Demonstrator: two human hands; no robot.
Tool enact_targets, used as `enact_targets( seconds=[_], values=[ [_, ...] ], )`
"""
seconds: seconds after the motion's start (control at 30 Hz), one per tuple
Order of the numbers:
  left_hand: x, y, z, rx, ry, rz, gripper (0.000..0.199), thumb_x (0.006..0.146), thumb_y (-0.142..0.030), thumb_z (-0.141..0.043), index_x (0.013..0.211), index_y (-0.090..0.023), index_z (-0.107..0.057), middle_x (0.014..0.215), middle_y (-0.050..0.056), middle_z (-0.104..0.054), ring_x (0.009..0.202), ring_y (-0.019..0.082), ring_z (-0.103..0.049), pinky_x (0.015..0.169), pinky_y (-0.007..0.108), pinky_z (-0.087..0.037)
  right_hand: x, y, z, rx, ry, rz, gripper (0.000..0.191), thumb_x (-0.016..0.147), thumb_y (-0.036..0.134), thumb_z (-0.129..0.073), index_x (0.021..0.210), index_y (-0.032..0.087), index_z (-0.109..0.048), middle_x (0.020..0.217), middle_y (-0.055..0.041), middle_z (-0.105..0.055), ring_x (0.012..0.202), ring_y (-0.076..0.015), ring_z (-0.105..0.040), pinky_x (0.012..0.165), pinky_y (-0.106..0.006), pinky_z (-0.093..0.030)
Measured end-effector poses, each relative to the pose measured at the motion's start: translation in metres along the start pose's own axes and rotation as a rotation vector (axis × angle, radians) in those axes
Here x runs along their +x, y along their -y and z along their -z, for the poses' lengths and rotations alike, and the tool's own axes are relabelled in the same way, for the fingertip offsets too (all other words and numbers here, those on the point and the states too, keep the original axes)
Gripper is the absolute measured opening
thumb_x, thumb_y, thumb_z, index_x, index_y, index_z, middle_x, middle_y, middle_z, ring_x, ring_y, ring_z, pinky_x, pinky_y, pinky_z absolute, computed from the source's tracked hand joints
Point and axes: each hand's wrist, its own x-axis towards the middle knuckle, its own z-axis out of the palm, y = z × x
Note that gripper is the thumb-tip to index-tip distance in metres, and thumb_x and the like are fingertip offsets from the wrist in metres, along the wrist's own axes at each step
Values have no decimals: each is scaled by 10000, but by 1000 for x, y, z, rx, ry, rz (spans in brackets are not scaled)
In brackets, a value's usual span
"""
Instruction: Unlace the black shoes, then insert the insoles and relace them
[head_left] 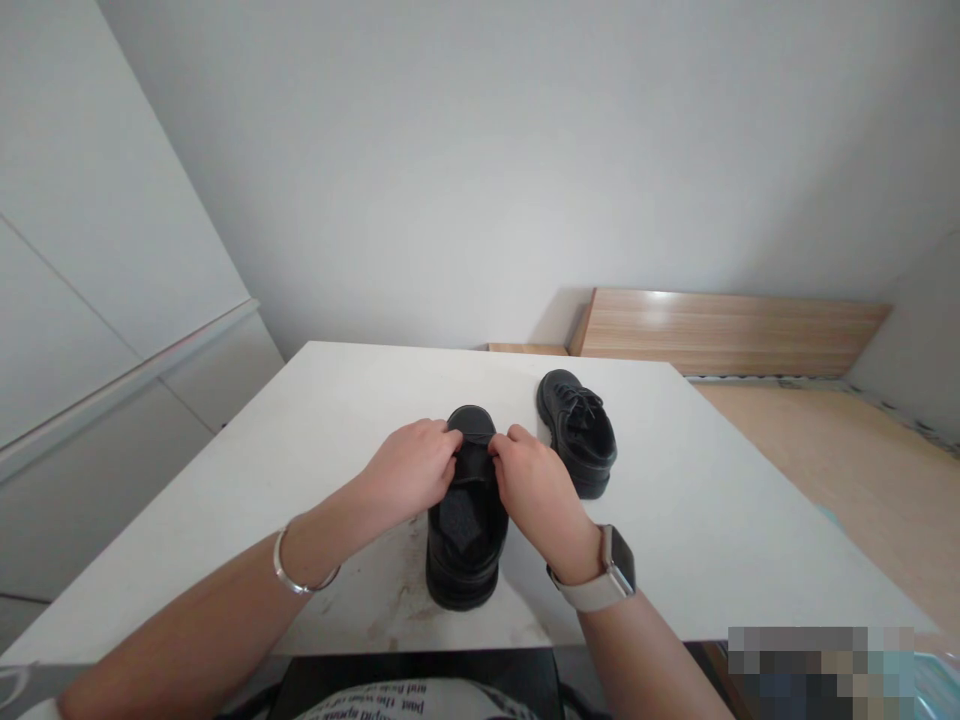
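Note:
A black shoe (465,560) stands on the white table in front of me, toe pointing away and heel toward me. My left hand (416,460) is closed at the left side of its lacing area, fingertips pinched. On the opposite side, my right hand (532,475) pinches in the same way. Between the fingertips a thin black shoelace (477,436) runs across the front of the shoe; its ends are hidden by my fingers. The tongue lies just below it. A second black shoe (577,430), its laces in a bow, sits to the right and farther back.
The white table (337,400) has brownish smudges near the front edge. Behind it rises a grey wall (450,180). A wooden headboard (735,325) and a bare bed board stand at the right, white cabinet panels (90,250) at the left. A black chair edge shows below.

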Motion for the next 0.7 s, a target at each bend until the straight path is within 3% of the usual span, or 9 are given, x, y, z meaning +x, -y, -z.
enact_targets(
  seconds=[0.1,0.2,0.3,0.4,0.5,0.6,0.7],
  values=[
    [2,-2,0,41,-5,-4,199,886,-115,-496,858,-150,-690,877,134,-684,867,298,-660,738,389,-510,3,4,1,-109,-2,-22,205,922,50,-484,885,181,-637,855,-93,-622,691,-219,-605,531,-316,-375],
    [2,-2,5,-28,-110,-13,182,891,-129,-522,824,-157,-690,879,115,-663,875,280,-641,725,367,-500,8,6,4,-78,-64,6,164,934,87,-491,901,191,-613,934,-108,-613,836,-248,-605,570,-306,-396],
    [1,1,25,-337,-313,-45,134,900,-172,-566,841,-175,-687,834,50,-665,783,193,-627,676,291,-485,16,6,16,254,-193,29,103,923,101,-508,899,189,-554,917,-72,-599,821,-201,-586,652,-295,-446],
    [0,4,59,-638,-628,-30,102,910,-254,-616,881,-180,-681,744,-4,-669,678,133,-617,613,234,-475,27,8,40,657,-393,32,53,938,151,-500,919,199,-510,829,-7,-575,712,-138,-574,665,-272,-473],
    [0,4,88,-780,-914,-37,102,904,-289,-659,885,-189,-671,649,-42,-631,570,99,-607,577,220,-491,35,14,69,882,-632,60,13,970,213,-491,959,215,-498,856,9,-569,714,-108,-600,677,-257,-506],
    [3,-4,102,-850,-1045,-106,73,900,-271,-681,878,-202,-673,634,-59,-647,537,87,-629,555,211,-505,39,23,91,978,-793,133,20,986,219,-484,973,221,-499,908,18,-552,711,-76,-610,683,-240,-518],
    [6,-16,103,-923,-1045,-146,100,885,-279,-705,861,-189,-669,687,-36,-695,625,118,-697,603,225,-555,43,31,99,999,-841,226,36,996,227,-487,998,219,-523,950,13,-557,731,-73,-615,690,-242,-531]
  ],
)
